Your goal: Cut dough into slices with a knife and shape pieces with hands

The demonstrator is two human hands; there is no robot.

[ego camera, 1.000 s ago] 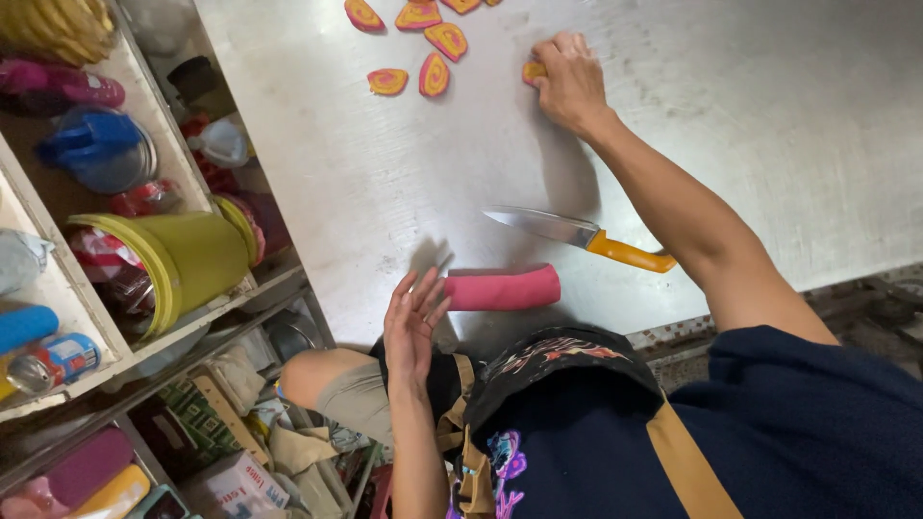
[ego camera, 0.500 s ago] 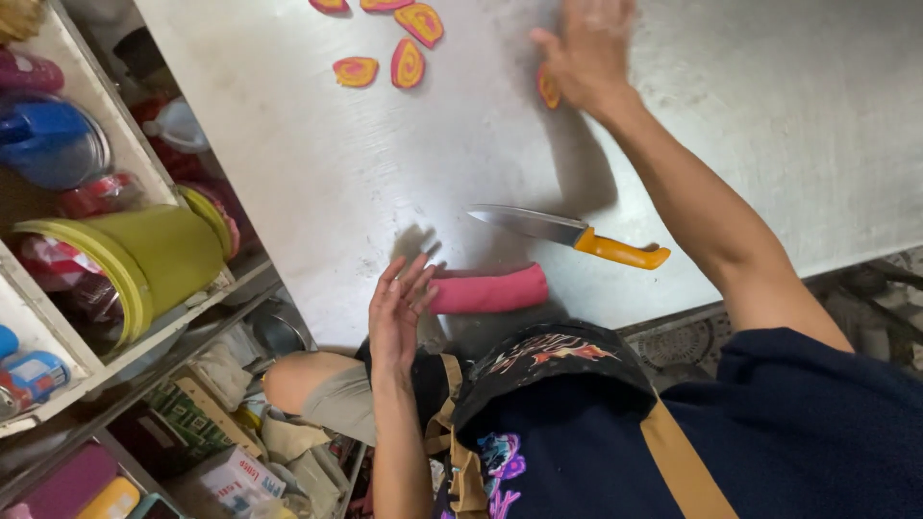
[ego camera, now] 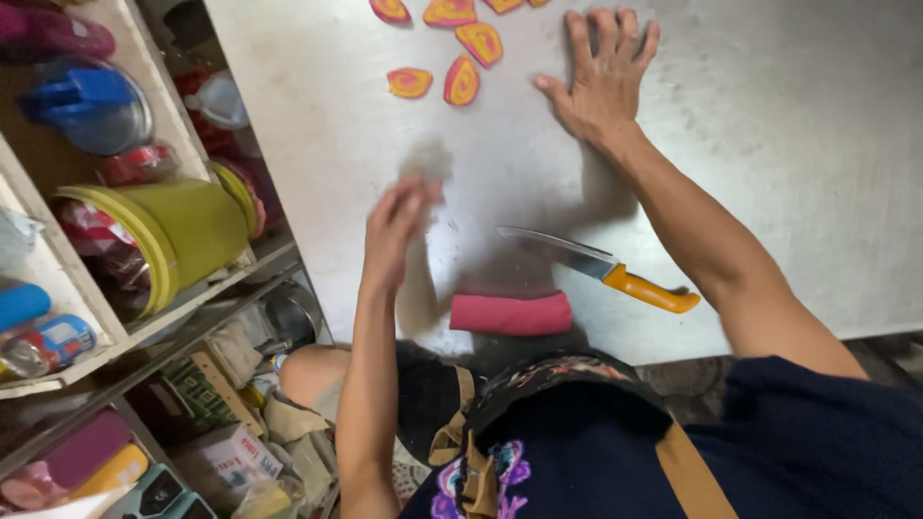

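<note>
Nearest, I see pink dough roll (ego camera: pixel 511 314) at steel table's (ego camera: pixel 788 173) edge | orange-handled knife (ego camera: pixel 601 270) beside it | left hand (ego camera: pixel 396 231) blurred, empty, fingers loosely open | right hand (ego camera: pixel 604 79) splayed flat, empty, near orange-pink swirled slices (ego camera: pixel 462 81).

We have bare worktop (ego camera: pixel 788 144) wide open on the right. Nearer us, the knife (ego camera: pixel 601 269) and pink roll (ego camera: pixel 511 314) block the front edge; sliced pieces (ego camera: pixel 461 82) crowd the far side, shelves (ego camera: pixel 115 288) wall the left.
</note>
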